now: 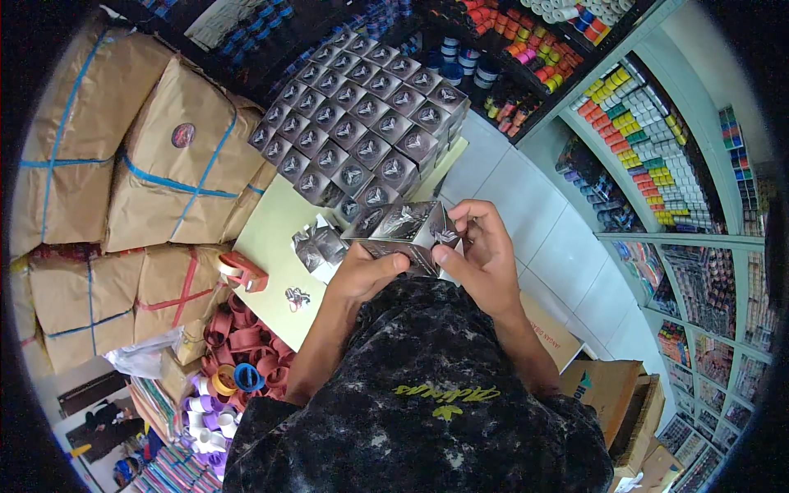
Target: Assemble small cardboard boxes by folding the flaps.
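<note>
In front of my chest I hold a small dark grey printed carton [403, 228] in both hands. My left hand [362, 275] grips its near left side, thumb along the lower edge. My right hand [486, 261] pinches the right end, where a flap seems to stand up; finger detail there is partly hidden. Just beyond it, a large block of matching cartons [345, 123] sits in stacked rows on the pale yellow table [275, 222]. Left of my hands lie some flattened or partly folded cartons [319, 246]. A bunch of keys [297, 297] rests nearer the table's left edge.
A red tape dispenser [244, 271] sits at the table's left edge. Paper-wrapped parcels [164, 164] pile up on the left, above red rings [246, 341]. Shelves of coloured spools [633, 148] line the right, with open cardboard boxes [608, 394] near my right elbow.
</note>
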`<state>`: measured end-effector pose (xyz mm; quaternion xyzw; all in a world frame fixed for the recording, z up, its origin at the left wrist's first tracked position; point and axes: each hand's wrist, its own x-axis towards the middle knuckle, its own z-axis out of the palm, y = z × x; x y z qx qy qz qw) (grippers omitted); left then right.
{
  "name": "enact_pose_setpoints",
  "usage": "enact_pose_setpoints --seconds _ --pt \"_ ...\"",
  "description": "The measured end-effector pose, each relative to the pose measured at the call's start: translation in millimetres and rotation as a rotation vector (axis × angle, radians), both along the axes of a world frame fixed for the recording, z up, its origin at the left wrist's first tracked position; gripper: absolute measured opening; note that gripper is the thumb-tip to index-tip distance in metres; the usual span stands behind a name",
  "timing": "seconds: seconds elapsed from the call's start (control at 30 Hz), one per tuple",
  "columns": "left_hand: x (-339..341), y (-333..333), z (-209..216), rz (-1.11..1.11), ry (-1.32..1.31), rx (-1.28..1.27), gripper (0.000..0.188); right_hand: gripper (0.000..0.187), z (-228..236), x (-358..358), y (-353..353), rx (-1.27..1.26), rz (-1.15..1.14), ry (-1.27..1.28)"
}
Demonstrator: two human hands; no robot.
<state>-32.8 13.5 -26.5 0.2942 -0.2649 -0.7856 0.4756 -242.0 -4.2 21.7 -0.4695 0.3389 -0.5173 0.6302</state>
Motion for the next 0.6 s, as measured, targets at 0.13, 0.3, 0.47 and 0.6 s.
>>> enact_pose_setpoints --seconds 0.13,0.3,0.47,0.6 --pt "0 0 -5 -0.027 0.03 -0.041 0.07 0.046 1 -1 2 0.021 0.004 0.01" --pt "-13 -4 8 0.069 0.167 -0.017 0.052 0.038 -4 0 3 -0.07 -0.064 0.095" --pt "-9 -11 2 0.12 0.303 -0.028 0.049 0.045 6 -13 -1 -0.381 0.012 0.295" --pt "-1 -12 -7 0.119 0.377 0.024 0.049 0.046 17 -18 -2 -0.509 0.069 0.463"
